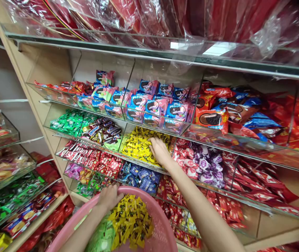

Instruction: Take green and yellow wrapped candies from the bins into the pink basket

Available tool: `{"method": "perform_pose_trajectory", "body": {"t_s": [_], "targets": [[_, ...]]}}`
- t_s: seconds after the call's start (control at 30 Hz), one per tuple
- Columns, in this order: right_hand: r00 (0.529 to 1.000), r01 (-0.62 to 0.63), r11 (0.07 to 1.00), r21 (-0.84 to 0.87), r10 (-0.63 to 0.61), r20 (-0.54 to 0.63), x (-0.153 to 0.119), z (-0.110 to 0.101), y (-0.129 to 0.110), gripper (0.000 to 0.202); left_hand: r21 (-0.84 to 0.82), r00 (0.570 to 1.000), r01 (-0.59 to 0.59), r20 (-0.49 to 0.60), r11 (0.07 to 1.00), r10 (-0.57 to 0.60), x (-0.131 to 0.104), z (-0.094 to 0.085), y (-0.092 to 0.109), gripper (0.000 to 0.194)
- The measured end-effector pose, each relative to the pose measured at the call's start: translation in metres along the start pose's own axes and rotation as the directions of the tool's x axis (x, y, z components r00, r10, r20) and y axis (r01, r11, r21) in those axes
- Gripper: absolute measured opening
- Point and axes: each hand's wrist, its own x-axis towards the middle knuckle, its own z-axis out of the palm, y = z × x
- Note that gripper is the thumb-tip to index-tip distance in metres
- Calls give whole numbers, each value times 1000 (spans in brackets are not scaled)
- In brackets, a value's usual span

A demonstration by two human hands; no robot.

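My right hand [160,150] rests on the heap of yellow-wrapped candies [138,143] in a clear shelf compartment, its fingers bent into the pile; whether it holds any is hidden. Below it, a pink basin [165,224] contains more yellow candies [133,220] and green packets [102,234]. At the basin's upper left rim is my left hand [109,197], its fingers closed over the edge.
Beside the yellow candies are dark Snickers bars [103,131] and red and purple sweets [202,161]. Biscuit packets [154,103] fill the shelf above. A glass shelf edge [149,52] crosses higher up. More shelves [4,140] stand at left.
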Motion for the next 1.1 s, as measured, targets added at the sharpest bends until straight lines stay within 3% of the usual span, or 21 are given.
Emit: {"method": "perform_pose_trajectory", "body": {"t_s": [0.07,0.27,0.53,0.73,0.9,1.1], "targets": [[997,41,999,11,-42,64,2,-4,1,29,-1,1000,-23,-12,1000,23,6,0,-1,41],[997,74,993,-88,-71,31,6,-11,-2,33,48,990,-134,-42,990,136,19,0,2,41],[988,75,992,-103,-60,141,12,-16,-4,32,60,968,-244,-43,968,247,24,-12,-10,39],[964,113,987,-115,-80,255,19,-14,1,31,39,970,-238,-48,970,240,31,-20,-19,43],[924,113,987,-112,-64,376,28,-9,4,43,7,966,-244,-84,970,244,35,-16,-13,41],[895,134,983,-123,-67,442,35,-5,7,37,-15,972,-234,-44,972,233,40,-12,-8,38]]}}
